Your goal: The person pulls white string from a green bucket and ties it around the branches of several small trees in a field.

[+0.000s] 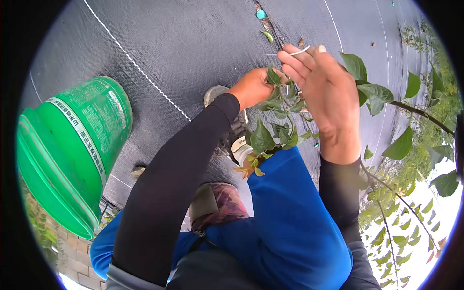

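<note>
My left hand (253,90) is closed at the upper stems of a leafy plant (285,104), its fingertips partly hidden by leaves. To the right, my right hand (329,92) is raised with the palm turned toward the plant and the fingers pointing left. A thin white strip (300,50) lies across its fingers near the thumb tip. Green leaves fill the gap between my two hands, and reddish young leaves (252,166) hang lower down, overlapping my blue-clad knee in this view.
A green bucket (79,140) with printed labels lies tipped at the left. Black ground fabric (159,43) with white lines spreads beneath. A leafy branch (420,112) reaches in from the right. A turquoise round thing (261,14) lies at a seam ahead.
</note>
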`<state>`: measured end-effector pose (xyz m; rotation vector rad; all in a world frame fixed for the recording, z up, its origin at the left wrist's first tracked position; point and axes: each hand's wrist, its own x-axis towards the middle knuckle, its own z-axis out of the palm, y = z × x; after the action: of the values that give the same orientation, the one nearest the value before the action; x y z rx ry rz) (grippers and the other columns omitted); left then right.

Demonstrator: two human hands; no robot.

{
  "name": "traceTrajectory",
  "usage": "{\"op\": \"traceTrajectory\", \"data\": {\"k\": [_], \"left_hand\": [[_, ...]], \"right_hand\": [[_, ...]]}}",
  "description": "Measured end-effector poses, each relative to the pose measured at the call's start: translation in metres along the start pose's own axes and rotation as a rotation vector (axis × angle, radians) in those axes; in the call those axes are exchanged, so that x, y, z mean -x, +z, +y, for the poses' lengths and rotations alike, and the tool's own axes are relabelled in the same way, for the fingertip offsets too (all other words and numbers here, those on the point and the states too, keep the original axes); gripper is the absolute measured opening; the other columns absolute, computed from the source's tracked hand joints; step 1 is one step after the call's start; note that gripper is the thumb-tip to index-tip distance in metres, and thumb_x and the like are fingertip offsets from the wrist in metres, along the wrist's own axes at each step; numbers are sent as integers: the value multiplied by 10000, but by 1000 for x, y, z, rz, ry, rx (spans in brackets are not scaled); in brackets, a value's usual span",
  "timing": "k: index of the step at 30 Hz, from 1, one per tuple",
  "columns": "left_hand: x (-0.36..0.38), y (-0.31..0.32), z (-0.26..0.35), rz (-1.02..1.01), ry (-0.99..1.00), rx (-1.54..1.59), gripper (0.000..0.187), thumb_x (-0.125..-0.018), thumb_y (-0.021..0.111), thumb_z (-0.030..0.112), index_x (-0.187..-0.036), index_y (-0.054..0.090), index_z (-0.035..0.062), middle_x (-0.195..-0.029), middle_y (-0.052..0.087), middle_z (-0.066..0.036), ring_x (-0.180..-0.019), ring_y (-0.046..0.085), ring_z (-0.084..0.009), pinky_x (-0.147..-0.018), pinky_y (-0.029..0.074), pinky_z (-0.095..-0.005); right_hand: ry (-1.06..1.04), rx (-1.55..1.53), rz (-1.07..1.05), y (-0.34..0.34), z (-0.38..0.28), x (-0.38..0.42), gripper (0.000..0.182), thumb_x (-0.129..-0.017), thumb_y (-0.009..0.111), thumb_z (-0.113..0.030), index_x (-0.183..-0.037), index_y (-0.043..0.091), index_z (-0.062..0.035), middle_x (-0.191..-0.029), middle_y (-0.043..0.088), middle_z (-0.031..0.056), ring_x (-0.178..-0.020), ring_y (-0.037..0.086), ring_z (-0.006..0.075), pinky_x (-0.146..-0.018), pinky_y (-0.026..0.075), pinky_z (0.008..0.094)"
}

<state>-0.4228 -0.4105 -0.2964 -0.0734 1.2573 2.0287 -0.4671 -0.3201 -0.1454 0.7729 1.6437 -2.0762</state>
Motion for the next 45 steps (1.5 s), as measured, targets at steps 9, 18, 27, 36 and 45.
{"op": "traceTrajectory", "data": {"k": [9, 18, 27, 36, 45], "left_hand": [[-17, 3, -22, 213, -158, 565, 240, -903, 511, 210, -1095, 491, 67, -1087, 559, -39, -1008, 524, -162, -836, 423, -331], [-1, 9, -2, 437, -396, 337, 244, -917, 498, 310, -987, 549, 82, -977, 606, -38, -874, 557, -166, -784, 450, -327], [38, 5, -11, 93, -85, -599, 327, -925, 472, 198, -1191, 454, 8, -1095, 584, -117, -996, 586, -228, -808, 507, -340], [67, 20, -75, 354, -291, 131, 282, -923, 452, 216, -1087, 493, -9, -954, 600, -108, -845, 597, -200, -700, 501, -330], [90, 31, -72, 387, -107, -33, 302, -922, 410, 212, -1050, 530, -34, -767, 626, -101, -599, 609, -177, -527, 491, -261]], "right_hand": [[244, 663, -107, 28, 32, -58, 515, -842, 560, -425, -979, 553, 72, -894, 627, 208, -865, 610, 306, -785, 465, 401], [130, 1121, -44, 76, 67, -17, 489, -802, 549, -392, -980, 524, 63, -920, 601, 291, -1131, 412, 507, -953, 192, 656], [314, 1170, -289, 74, 63, -13, 501, -812, 556, -406, -963, 566, 72, -925, 615, 259, -946, 594, 377, -888, 387, 459], [-453, 1054, -711, 18, 1, 91, 339, -820, 574, -218, -1003, 619, 64, -1137, 550, 234, -1090, 503, 417, -914, 402, 490], [-17, 206, 78, -107, 59, 191, 329, -929, 437, -265, -808, 606, -11, -821, 639, 159, -797, 604, 243, -738, 468, 364]]}}
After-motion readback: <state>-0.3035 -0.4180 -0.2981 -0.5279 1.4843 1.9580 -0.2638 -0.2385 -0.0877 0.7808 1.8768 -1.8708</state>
